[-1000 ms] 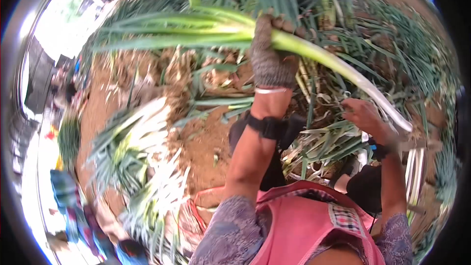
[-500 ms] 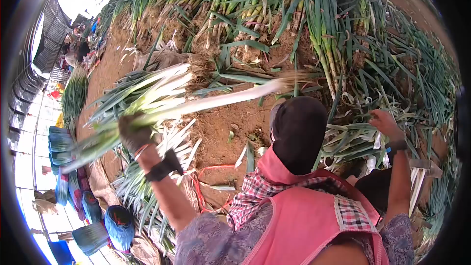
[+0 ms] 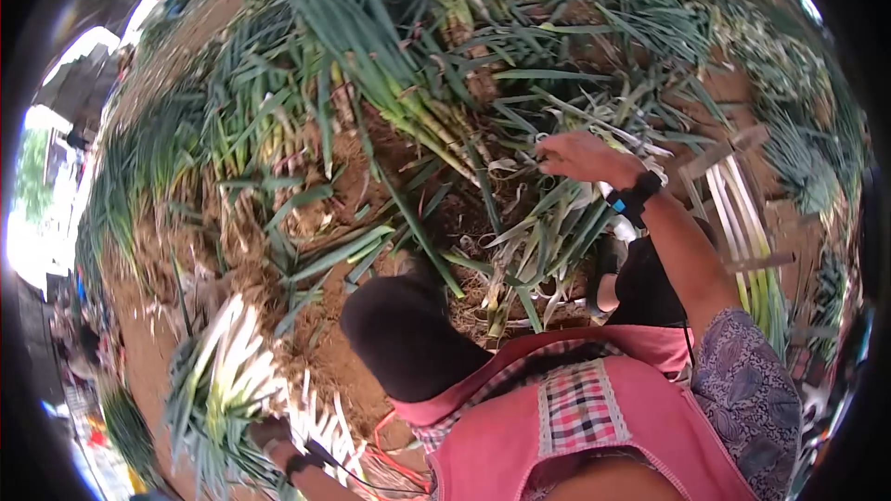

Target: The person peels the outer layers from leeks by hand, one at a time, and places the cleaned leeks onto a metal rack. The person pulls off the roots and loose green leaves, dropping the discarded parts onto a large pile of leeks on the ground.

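Observation:
My right hand (image 3: 583, 157), bare with a black wristband, stretches forward over a heap of loose green leek leaves and peelings (image 3: 548, 232); its fingers are spread and touch the leaves. My left hand (image 3: 269, 430), in a dark glove with a black wrist strap, is low at the bottom left. It rests against a pile of trimmed white-stemmed leeks (image 3: 223, 376) on the soil. Whether it grips a stalk is hidden by the leeks.
Rows of uprooted leeks with earthy roots (image 3: 408, 93) cover the ground ahead. Bare brown soil (image 3: 334, 353) separates them from the trimmed pile. My pink apron (image 3: 575, 427) and a dark knee (image 3: 408, 334) fill the foreground. Pale slats (image 3: 738, 195) lie right; a red cord (image 3: 394, 436) lies below.
My left hand has swung the long leek down and left onto the trimmed pile. My right hand has moved up and forward onto the leaf heap. The view has turned right.

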A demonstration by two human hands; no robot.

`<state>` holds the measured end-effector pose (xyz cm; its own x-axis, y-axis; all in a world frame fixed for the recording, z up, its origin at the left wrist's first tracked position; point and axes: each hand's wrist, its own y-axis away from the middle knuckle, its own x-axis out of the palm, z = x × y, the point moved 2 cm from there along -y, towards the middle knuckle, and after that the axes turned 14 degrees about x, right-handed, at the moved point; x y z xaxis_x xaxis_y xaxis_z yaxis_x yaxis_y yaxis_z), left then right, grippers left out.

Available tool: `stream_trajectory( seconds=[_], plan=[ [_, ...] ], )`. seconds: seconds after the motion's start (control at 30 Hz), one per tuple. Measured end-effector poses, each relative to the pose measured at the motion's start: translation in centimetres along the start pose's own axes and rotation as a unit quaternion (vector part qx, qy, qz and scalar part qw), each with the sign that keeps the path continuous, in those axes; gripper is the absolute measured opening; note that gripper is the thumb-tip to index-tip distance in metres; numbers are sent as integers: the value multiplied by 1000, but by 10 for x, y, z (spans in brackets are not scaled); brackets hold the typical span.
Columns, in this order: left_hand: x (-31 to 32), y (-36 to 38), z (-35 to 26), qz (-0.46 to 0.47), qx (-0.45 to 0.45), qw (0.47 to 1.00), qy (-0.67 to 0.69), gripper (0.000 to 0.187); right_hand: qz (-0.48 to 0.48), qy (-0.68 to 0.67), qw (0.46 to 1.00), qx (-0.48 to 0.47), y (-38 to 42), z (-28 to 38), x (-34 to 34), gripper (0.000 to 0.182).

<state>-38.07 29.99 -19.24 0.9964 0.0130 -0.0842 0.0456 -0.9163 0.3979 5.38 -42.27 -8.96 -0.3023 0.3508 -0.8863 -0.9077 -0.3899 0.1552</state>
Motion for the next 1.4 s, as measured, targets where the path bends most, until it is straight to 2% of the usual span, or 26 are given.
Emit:
stream_trajectory(
  seconds=[0.13, 0.2, 0.23, 0.27, 0.3, 0.33, 0.37, 0.4, 0.43, 0.47, 0.5, 0.57, 0.67, 0.73, 0.77, 0.8, 0.87, 0.97, 1.0, 1.07, 1.1, 1.13, 1.23, 1.27, 1.37, 1.4],
  plan=[
    [254, 54, -87, 295, 180, 935, -83, 34, -92, -34, 995, -17, 7, 24, -40, 34],
    [367, 111, -108, 414, 350, 815, -205, 32, -123, -17, 992, -38, 5, 21, -48, 38],
    [426, 146, -107, 445, 515, 657, -323, 32, -129, -11, 991, -37, 4, 21, -52, 38],
    [479, 184, -100, 434, 682, 448, -382, 31, -134, -4, 990, -38, 4, 20, -56, 39],
    [523, 226, -82, 420, 775, 292, -371, 31, -140, -6, 989, -35, 5, 19, -59, 40],
    [558, 265, -55, 434, 804, 219, -343, 30, -131, -13, 991, -11, 7, 20, -64, 37],
    [583, 299, -22, 492, 778, 215, -326, 30, -121, -20, 992, 11, 9, 22, -70, 33],
    [592, 325, 20, 647, 592, 349, -331, 21, -112, -26, 993, 32, 8, 23, -72, 30],
    [599, 350, 61, 745, 230, 599, -180, 15, -114, -19, 993, 39, 8, 20, -72, 31],
    [605, 375, 103, 667, 26, 739, -98, 16, -115, -11, 992, 46, 9, 15, -70, 32],
    [630, 354, 175, 572, -113, 805, -113, 15, -116, -1, 992, 55, 9, 8, -68, 32],
    [616, 369, 266, 523, -193, 813, -167, 12, -105, 41, 992, 59, 7, -2, -65, 32],
    [585, 401, 349, 500, -201, 805, -248, 17, -87, 98, 989, 67, 2, -16, -60, 35],
    [584, 413, 371, 482, -131, 808, -312, 24, -59, 99, 990, 84, -2, -23, -59, 35],
    [581, 441, 346, 435, -65, 810, -388, 26, -61, 100, 989, 91, -5, -25, -58, 35],
    [588, 439, 343, 458, -6, 831, -316, 34, -59, 97, 989, 92, -8, -28, -57, 35],
    [583, 452, 349, 447, -16, 848, -284, 31, -61, 88, 990, 94, -14, -31, -57, 34],
    [590, 444, 378, 474, -220, 840, -144, 20, -53, 82, 992, 84, -22, -32, -57, 34],
    [587, 468, 359, 462, -311, 826, -84, 21, -55, 80, 992, 82, -25, -32, -57, 34],
    [598, 485, 374, 461, -370, 806, -15, 20, -59, 81, 992, 74, -28, -34, -55, 34],
    [601, 492, 368, 490, -336, 803, -46, 20, -64, 82, 992, 72, -29, -35, -55, 34],
    [606, 497, 370, 485, -368, 793, -35, 18, -69, 85, 991, 71, -30, -36, -55, 34],
    [602, 512, 351, 536, -291, 792, -29, 18, -85, 99, 989, 71, -26, -35, -59, 34],
    [601, 503, 350, 602, -229, 765, 8, 19, -90, 103, 988, 71, -25, -34, -61, 34],
    [571, 523, 289, 646, -122, 753, 26, 19, -26, 81, 990, 109, -17, -30, -67, 38],
    [569, 516, 299, 666, -108, 737, 40, 19, -43, 75, 991, 103, -14, -28, -70, 37]
  ],
)
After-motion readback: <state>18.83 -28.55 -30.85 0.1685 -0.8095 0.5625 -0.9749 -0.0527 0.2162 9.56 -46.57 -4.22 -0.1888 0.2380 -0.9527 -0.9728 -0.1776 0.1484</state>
